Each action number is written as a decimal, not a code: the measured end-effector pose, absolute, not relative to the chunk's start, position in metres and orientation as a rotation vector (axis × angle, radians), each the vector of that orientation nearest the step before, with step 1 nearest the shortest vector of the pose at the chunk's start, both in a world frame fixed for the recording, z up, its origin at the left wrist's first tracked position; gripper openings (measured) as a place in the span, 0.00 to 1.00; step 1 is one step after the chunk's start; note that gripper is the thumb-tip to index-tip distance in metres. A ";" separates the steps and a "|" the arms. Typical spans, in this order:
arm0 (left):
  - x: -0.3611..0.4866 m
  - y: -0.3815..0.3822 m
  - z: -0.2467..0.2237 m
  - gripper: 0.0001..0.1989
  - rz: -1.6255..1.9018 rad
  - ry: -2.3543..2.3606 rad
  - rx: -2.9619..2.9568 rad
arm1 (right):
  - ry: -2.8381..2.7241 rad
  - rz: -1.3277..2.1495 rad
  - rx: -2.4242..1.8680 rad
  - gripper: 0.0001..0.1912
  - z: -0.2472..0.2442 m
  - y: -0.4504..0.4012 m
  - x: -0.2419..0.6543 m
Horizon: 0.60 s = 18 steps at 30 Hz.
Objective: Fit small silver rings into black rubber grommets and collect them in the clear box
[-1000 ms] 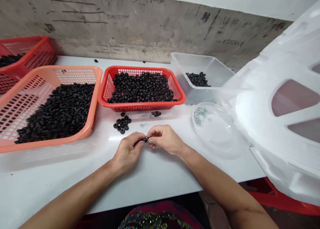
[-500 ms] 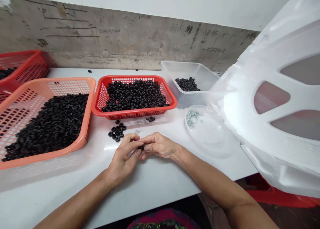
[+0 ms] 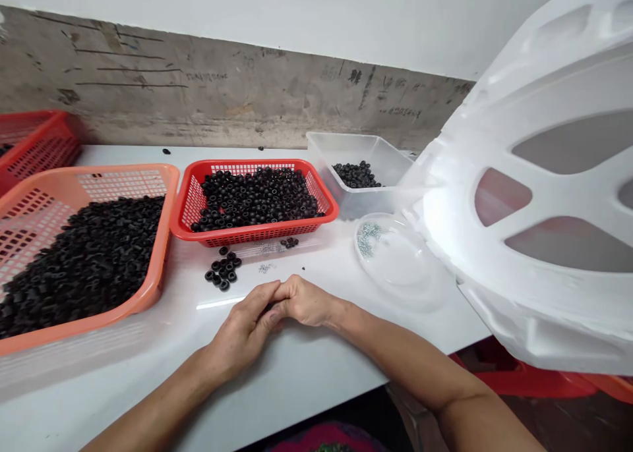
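Observation:
My left hand [image 3: 242, 327] and my right hand [image 3: 301, 302] meet on the white table, fingers closed together. A small black ring sits between the fingertips, almost wholly hidden by them. Just beyond my hands lies a small group of loose black rings [image 3: 222, 271]. Behind them, a red mesh basket [image 3: 254, 236] is filled with similar rings. To the left, an orange mesh basket [image 3: 163, 241] holds a larger heap of black rings. Neither hand touches a basket.
A clear tub [image 3: 356, 150] holding black rings stands at the back. A clear round dish [image 3: 395, 267] holds small metal bits. Large white foam packaging [image 3: 544, 195] overhangs the right side. Another red basket [image 3: 39, 145] sits far left, against a concrete wall [image 3: 237, 89].
My hands have closed together, and the ring visible between my fingertips is now mostly hidden. Everything on the table appears shifted left and lower as my view turned.

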State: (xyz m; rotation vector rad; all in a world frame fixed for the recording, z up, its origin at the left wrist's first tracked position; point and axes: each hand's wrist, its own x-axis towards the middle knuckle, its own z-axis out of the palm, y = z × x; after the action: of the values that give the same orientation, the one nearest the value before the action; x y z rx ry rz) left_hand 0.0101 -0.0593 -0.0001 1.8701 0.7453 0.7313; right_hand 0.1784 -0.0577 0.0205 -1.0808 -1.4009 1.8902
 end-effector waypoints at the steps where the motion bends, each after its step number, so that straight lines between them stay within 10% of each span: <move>1: 0.011 -0.060 0.000 0.19 0.733 0.749 1.859 | -1.399 1.885 -1.100 0.05 0.020 -0.058 0.178; 10: 0.007 -0.056 -0.005 0.21 0.943 0.877 1.899 | -1.493 1.751 -1.081 0.14 0.029 -0.061 0.180; 18: 0.000 -0.044 -0.006 0.17 1.187 1.094 1.829 | -1.512 0.396 -1.342 0.13 0.118 0.005 0.289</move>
State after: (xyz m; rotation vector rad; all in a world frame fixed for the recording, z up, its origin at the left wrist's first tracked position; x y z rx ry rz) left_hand 0.0005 -0.0442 -0.0057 1.8292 1.0945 1.1870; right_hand 0.2894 0.0046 0.1178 -1.3416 -1.5116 0.3964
